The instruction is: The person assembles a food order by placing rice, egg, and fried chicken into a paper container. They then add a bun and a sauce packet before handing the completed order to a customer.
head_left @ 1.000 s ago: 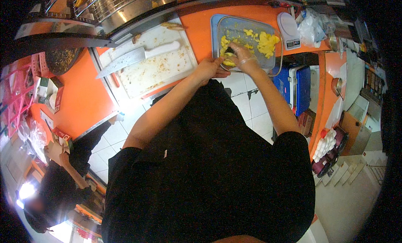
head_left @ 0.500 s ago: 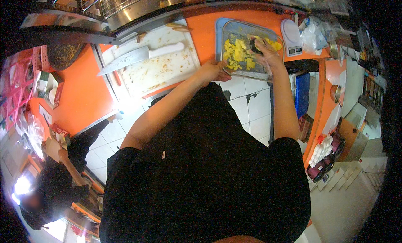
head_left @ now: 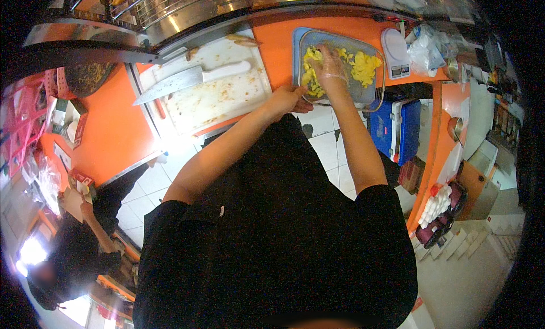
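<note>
A shallow wire-mesh basket (head_left: 379, 51) sits on a blue-grey tray (head_left: 296, 41) at the counter's far edge from me. Lumpy yellow food pieces (head_left: 364, 68) lie in it, in a heap on the right and another on the left. My right hand (head_left: 331, 68), in a clear plastic glove, reaches down into the left heap with its fingers bent around some pieces; the fingertips are partly hidden. At the basket's near left corner, my left hand (head_left: 290, 100) grips the rim, fingers extending under it.
Left of the basket, a large knife (head_left: 181, 81) lies on a stained white cutting board (head_left: 227, 99). A white kitchen scale (head_left: 394, 52) and a plastic bag (head_left: 426, 51) stand to the right. Below is a blue cooler box (head_left: 406, 130). Another person (head_left: 79, 238) holds cardboard at far left.
My right hand has moved left across the basket, from the right heap to the left one. More yellow pieces now show on the right. My left hand has stayed at the corner.
</note>
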`<state>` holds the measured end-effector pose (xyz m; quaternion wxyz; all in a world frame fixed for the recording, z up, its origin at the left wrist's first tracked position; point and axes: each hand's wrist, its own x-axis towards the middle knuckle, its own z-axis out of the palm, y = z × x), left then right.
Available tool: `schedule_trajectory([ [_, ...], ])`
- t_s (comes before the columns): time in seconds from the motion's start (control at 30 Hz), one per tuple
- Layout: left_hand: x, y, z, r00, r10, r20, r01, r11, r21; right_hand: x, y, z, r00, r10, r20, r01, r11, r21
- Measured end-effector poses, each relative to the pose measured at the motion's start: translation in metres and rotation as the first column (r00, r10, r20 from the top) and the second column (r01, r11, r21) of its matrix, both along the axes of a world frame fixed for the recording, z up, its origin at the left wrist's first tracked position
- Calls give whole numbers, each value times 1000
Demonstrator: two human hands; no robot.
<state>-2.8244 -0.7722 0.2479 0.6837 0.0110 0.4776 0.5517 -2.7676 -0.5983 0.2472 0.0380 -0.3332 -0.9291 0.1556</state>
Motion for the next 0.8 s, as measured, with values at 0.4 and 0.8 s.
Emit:
schedule_trajectory([
  [0.4,-20,-39,16,997,-59,-58,58,998,-26,43,63,5,840,-517,-164,80,417,-905],
  [0.8,-99,-202,41,942,269,-198,-238,957,165,9,-6,103,883,-281,-376,-34,760,-649],
])
